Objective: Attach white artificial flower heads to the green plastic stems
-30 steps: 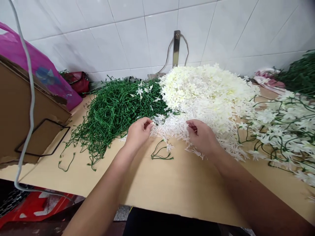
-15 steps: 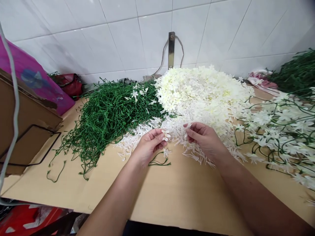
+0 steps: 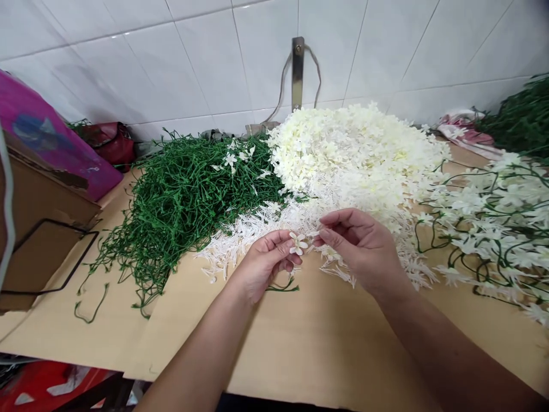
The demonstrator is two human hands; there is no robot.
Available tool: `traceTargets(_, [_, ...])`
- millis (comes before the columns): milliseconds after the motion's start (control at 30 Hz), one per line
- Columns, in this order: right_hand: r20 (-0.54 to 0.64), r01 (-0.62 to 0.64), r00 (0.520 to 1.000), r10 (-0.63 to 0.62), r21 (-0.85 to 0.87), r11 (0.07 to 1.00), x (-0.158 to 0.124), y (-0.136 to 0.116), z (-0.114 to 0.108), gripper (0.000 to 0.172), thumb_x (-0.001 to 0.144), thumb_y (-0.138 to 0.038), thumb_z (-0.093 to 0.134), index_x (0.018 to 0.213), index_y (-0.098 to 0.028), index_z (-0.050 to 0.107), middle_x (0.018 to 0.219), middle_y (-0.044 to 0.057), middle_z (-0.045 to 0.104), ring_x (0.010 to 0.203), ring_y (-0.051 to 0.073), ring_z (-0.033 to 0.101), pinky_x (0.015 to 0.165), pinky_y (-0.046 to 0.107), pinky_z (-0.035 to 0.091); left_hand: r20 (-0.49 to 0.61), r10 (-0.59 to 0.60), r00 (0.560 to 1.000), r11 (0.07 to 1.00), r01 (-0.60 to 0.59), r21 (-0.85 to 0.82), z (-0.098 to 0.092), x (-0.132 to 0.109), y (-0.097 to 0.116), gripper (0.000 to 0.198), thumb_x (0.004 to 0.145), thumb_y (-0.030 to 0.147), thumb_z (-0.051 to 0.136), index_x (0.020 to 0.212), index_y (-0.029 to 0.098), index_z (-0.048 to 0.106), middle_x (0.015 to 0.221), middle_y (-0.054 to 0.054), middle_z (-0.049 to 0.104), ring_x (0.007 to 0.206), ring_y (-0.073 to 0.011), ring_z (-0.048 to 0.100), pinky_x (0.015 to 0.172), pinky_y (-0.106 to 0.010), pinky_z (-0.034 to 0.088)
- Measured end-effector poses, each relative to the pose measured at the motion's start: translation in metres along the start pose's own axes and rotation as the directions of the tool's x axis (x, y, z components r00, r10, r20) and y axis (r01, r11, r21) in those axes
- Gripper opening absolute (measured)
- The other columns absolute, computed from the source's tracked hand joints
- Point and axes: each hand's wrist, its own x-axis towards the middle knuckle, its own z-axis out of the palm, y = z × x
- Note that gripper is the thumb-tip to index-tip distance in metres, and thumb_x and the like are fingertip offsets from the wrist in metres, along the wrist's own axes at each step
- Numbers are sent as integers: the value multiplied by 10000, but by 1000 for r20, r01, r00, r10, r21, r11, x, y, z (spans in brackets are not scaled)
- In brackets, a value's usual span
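Note:
My left hand [image 3: 262, 264] pinches a small white artificial flower [image 3: 297, 243] between thumb and fingers, just above the cardboard-covered table [image 3: 326, 343]. My right hand [image 3: 362, 246] sits close beside it, its fingertips pinched on a thin white piece I cannot make out, almost touching the flower. Under my left hand lies a green stem with one flower on it [image 3: 283, 285]. Behind both hands spreads a heap of white spiky stamen pieces [image 3: 257, 229], and beyond that a big pile of loose white flowers [image 3: 355, 154].
A tangle of green plastic stems [image 3: 189, 194] fills the left middle. Finished green sprigs with white flowers [image 3: 501, 223] lie at the right. A cardboard box [image 3: 34, 229] and a pink bag [image 3: 47, 134] stand at the left. A white tiled wall [image 3: 206, 63] closes the back.
My left hand picked a white flower out of the heap and drew it toward me. My right hand has come in next to it with its fingers pinched.

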Motion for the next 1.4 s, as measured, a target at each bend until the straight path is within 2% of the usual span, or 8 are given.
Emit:
traceTargets(167, [53, 106, 994, -97, -201, 974, -7, 7, 7, 63, 738, -181, 593, 798, -184, 574, 725, 14, 598, 666, 128, 576, 618, 268, 479, 9, -11, 1000, 1000, 11, 1, 0, 1, -2, 255, 596, 251, 744, 770, 131, 601, 633, -1, 632, 535, -74, 574, 457, -151, 367])
traceTargets(300, [119, 274, 962, -247, -424, 863, -8, 14, 7, 60, 772, -132, 531, 786, -185, 557, 757, 24, 573, 699, 132, 549, 639, 272, 457, 12, -11, 1000, 1000, 10, 28, 1, 1, -2, 249, 590, 248, 749, 765, 120, 626, 645, -10, 643, 556, -74, 583, 462, -145, 378])
traceTargets(400, [148, 343, 939, -311, -486, 804, -9, 14, 7, 81, 785, -115, 509, 789, -185, 549, 742, 26, 562, 689, 131, 534, 623, 264, 446, -17, -6, 1000, 999, 7, 52, 2, 0, -2, 271, 564, 254, 763, 761, 117, 635, 636, -12, 648, 561, -80, 589, 474, -149, 392])
traceTargets(800, [235, 579, 806, -543, -499, 644, -10, 21, 11, 133, 794, -77, 477, 838, -179, 549, 773, 52, 563, 720, 151, 539, 633, 290, 477, -81, -4, 997, 996, 11, 90, 3, 0, -2, 324, 530, 266, 782, 739, 105, 593, 566, 7, 626, 521, -74, 575, 476, -154, 416])
traceTargets(867, [220, 567, 816, -534, -484, 667, -10, 22, 11, 130, 787, -69, 486, 825, -175, 550, 758, 46, 562, 704, 143, 542, 626, 279, 476, -86, -1, 996, 997, 7, 71, 2, -1, -2, 335, 510, 264, 791, 725, 110, 585, 554, 10, 626, 517, -78, 579, 469, -153, 415])
traceTargets(1000, [115, 427, 900, -422, -433, 794, -9, 22, 9, 96, 775, -93, 522, 808, -181, 542, 732, 19, 561, 662, 124, 547, 610, 259, 476, -55, -5, 998, 999, 8, 42, 1, -2, -3, 335, 512, 268, 790, 737, 115, 594, 586, -5, 655, 532, -89, 600, 476, -154, 419])
traceTargets(1067, [91, 386, 919, -384, -412, 826, -9, 21, 9, 86, 773, -105, 531, 810, -182, 538, 735, 15, 562, 666, 122, 551, 615, 259, 478, -50, -7, 999, 999, 9, 45, 1, -2, -3, 327, 521, 263, 787, 745, 113, 603, 598, -9, 662, 537, -85, 602, 482, -152, 421])
traceTargets(1400, [199, 574, 807, -555, -485, 660, -10, 20, 11, 130, 785, -72, 491, 813, -195, 523, 735, 31, 561, 687, 144, 537, 617, 278, 470, -58, -5, 998, 1000, 7, 30, 1, -2, -3, 311, 500, 246, 800, 707, 123, 602, 542, 16, 634, 522, -73, 586, 491, -149, 421])
